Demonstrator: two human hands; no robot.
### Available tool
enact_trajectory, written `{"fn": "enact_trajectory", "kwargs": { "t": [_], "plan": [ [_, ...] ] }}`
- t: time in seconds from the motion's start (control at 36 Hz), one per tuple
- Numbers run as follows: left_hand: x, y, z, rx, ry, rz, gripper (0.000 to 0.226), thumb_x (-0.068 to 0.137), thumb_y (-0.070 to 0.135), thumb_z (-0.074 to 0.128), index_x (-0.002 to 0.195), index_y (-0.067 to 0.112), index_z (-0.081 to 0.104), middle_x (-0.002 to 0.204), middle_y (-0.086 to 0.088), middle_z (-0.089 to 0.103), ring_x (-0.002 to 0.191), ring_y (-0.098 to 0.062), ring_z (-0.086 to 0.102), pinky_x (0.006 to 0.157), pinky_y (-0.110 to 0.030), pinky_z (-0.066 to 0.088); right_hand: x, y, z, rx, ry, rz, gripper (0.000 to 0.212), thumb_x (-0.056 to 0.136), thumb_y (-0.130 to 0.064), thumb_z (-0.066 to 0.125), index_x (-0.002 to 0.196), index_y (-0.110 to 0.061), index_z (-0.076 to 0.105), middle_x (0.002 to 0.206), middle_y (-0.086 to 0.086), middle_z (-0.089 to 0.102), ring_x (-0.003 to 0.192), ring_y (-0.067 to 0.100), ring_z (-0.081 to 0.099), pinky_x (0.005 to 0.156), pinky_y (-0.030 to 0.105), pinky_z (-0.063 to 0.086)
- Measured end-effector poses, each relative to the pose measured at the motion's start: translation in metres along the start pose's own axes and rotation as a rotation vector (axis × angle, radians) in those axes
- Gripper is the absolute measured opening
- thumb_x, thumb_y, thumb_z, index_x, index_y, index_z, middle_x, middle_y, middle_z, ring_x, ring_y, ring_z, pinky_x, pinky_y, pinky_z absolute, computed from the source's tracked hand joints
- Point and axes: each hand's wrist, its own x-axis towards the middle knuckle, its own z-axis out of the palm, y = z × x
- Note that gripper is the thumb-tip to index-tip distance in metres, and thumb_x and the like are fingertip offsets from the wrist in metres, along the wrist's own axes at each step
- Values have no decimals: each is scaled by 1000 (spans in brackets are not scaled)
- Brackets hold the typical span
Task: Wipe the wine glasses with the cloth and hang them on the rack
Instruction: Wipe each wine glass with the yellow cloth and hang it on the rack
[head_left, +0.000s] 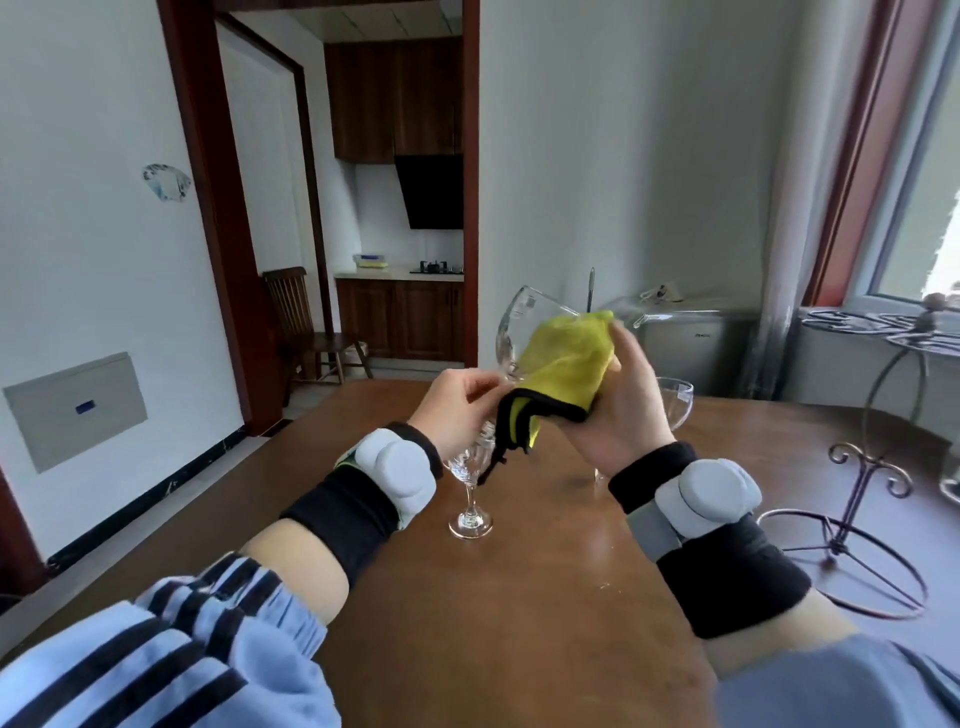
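Head view, yellow fuzzy cloth (563, 364), clear curved glass (514, 332)

**Home dining room, kitchen off the back**

Brown wooden table (519, 597) fills the lower frame. Doorway at centre top opens onto a small kitchen: dark wood cabinets (397, 98), black range hood (431, 192), gas hob (436, 268) on a pale counter. Wooden chair (306, 327) beside the doorway, centre left. Window (919, 208) with red frame at upper right.
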Motion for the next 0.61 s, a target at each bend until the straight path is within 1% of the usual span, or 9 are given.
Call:
{"fn": "enact_trajectory", "kwargs": {
  "t": [0.08, 0.14, 0.19, 0.25, 0.33, 0.39, 0.5, 0.56, 0.61],
  "plan": [
    [-7, 10, 17, -176, -101, -34, 25, 98, 12, 51, 76, 13, 65, 71, -8, 56, 64, -16, 48, 64, -25, 38, -8, -7, -13, 159, -124, -14, 81, 86, -73, 33, 136, -14, 55, 132, 19, 60, 123, 37, 57, 106, 48, 42],
    [-11, 14, 25, -270, -163, -54, 31, 98, 15, 51, 69, 15, 63, 63, -7, 52, 55, -17, 41, 56, -25, 31, -14, -11, -19, 255, -125, -28, 79, 91, -71, 29, 127, -9, 63, 123, 22, 65, 109, 39, 66, 92, 50, 53],
    [-15, 17, 30, -358, -240, -79, 37, 94, 18, 51, 61, 18, 68, 56, 1, 57, 48, -8, 47, 50, -16, 35, -18, -12, -22, 279, -121, -40, 71, 95, -63, 33, 105, -5, 73, 107, 21, 71, 91, 36, 72, 72, 49, 60],
    [-19, 19, 36, -461, -341, -107, 31, 85, 23, 53, 61, 19, 72, 56, 3, 60, 49, -6, 55, 53, -14, 45, -19, -13, -26, 260, -127, -67, 57, 95, -53, 43, 89, -8, 78, 98, 14, 72, 84, 32, 71, 68, 43, 60],
    [-23, 17, 45, -558, -435, -147, 27, 81, 25, 53, 66, 18, 74, 57, 2, 61, 49, -6, 58, 52, -16, 48, -20, -14, -29, 205, -111, -112, 32, 81, -38, 55, 77, -12, 73, 85, 8, 65, 71, 26, 64, 61, 34, 55],
    [-25, 15, 52, -543, -449, -151, 27, 80, 28, 54, 63, 20, 73, 57, 4, 60, 48, -5, 57, 50, -16, 43, -18, -12, -31, 155, -101, -131, 29, 75, -39, 59, 82, -11, 67, 86, 12, 60, 73, 28, 58, 66, 36, 52],
    [-24, 8, 61, -469, -319, -122, 31, 81, 32, 58, 64, 8, 66, 53, 2, 59, 47, -7, 52, 55, -17, 40, -10, -10, -28, 73, -7, -215, 41, 84, -44, 58, 112, -13, 61, 97, 10, 61, 84, 27, 59, 74, 38, 53],
    [-22, 4, 64, -394, -267, -117, 35, 84, 33, 63, 68, 1, 66, 54, 0, 59, 52, -15, 47, 57, -21, 35, -9, -8, -26, 26, 31, -211, 47, 90, -45, 57, 123, -11, 56, 96, 9, 61, 84, 27, 59, 70, 38, 54],
    [-21, 0, 65, -295, -227, -108, 36, 85, 37, 68, 67, 6, 70, 57, -4, 60, 60, -23, 41, 60, -29, 30, -6, -7, -31, 5, 35, -271, 25, 104, -27, 43, 120, -12, 55, 86, 7, 64, 75, 20, 64, 61, 31, 57]
  ]
}}
